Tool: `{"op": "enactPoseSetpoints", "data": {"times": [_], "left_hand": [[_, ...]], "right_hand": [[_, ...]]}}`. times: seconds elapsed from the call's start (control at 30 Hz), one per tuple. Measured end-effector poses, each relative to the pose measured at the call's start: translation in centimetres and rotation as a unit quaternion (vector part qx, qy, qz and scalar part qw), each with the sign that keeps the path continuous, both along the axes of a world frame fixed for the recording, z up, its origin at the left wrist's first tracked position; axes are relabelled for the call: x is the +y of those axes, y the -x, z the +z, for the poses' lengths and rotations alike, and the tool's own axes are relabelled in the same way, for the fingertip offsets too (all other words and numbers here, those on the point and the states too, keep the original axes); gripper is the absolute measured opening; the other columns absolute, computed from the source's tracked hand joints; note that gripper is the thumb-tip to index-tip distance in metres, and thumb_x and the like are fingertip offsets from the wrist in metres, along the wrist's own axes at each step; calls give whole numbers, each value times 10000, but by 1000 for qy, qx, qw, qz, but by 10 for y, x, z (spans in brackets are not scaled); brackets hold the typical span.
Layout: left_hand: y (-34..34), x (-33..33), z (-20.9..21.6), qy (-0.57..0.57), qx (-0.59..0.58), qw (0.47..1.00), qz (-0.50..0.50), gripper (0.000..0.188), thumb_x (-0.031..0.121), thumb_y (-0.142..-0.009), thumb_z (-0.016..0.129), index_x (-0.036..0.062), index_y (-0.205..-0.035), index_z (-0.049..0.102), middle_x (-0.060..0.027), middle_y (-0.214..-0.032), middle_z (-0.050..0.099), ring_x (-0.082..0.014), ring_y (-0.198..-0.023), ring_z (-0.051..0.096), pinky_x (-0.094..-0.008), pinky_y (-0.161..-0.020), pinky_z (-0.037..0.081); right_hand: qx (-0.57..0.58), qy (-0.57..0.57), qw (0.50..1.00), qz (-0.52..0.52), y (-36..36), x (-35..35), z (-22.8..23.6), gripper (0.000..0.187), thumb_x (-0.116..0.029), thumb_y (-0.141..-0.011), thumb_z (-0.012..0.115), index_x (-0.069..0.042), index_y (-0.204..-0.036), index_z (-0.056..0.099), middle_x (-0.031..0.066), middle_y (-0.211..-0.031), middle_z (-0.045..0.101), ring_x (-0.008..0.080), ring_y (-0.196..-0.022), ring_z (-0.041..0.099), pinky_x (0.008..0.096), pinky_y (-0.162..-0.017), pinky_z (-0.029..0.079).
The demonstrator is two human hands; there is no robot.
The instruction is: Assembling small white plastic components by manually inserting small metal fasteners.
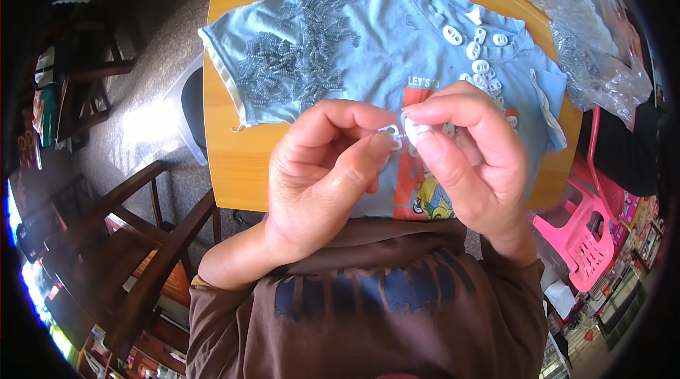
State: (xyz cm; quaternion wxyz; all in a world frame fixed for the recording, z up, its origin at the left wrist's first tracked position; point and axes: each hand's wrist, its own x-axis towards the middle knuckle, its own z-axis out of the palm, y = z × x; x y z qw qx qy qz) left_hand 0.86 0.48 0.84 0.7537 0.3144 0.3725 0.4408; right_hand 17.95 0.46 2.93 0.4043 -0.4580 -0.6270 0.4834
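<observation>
between the left grip (319, 173) and right grip (485, 166), both pinched nearly closed, two small white parts (415, 127) almost meet, one in each; this pair seems unfinished, with many springs (273, 60) left beyond the left grip, white pieces (481, 67) beyond the right.

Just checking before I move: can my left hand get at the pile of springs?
Probably yes: the springs lie uncovered on the blue shirt, just beyond your left hand, though it's busy holding a small white piece.
</observation>
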Motion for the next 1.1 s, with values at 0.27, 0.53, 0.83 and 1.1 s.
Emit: {"op": "enactPoseSetpoints", "data": {"times": [0.27,0.53,0.83,1.1], "left_hand": [[-6,-2,0,-4,-32,999,-6,151,18,-845,542,-1,-991,511,-72,-806,582,-104,-584,527,-207,-526,429],[-2,-4,-1,-10,-71,997,-19,318,27,-849,551,-17,-1148,452,-118,-911,598,-160,-675,596,-256,-617,498],[0,-6,3,42,-112,992,-43,343,16,-852,541,-39,-1178,450,-178,-1002,604,-171,-746,617,-255,-646,512],[4,-9,0,-44,-97,992,-74,327,-38,-863,512,-53,-1181,436,-140,-999,596,-121,-730,580,-234,-673,494]], "right_hand": [[-1,-80,996,-33,6,1,-12,153,17,-804,570,-2,-955,570,78,-794,573,145,-642,530,251,-591,434],[-71,-153,986,-11,5,-1,-4,272,-7,-800,590,22,-1067,554,99,-822,567,165,-637,533,250,-542,433],[-104,-140,984,17,2,-4,-6,325,-88,-815,570,45,-1110,537,150,-1010,552,224,-893,551,321,-805,433],[-49,-166,985,4,5,-5,-8,331,-56,-789,620,37,-1097,540,107,-911,567,191,-701,543,292,-661,441]]}}
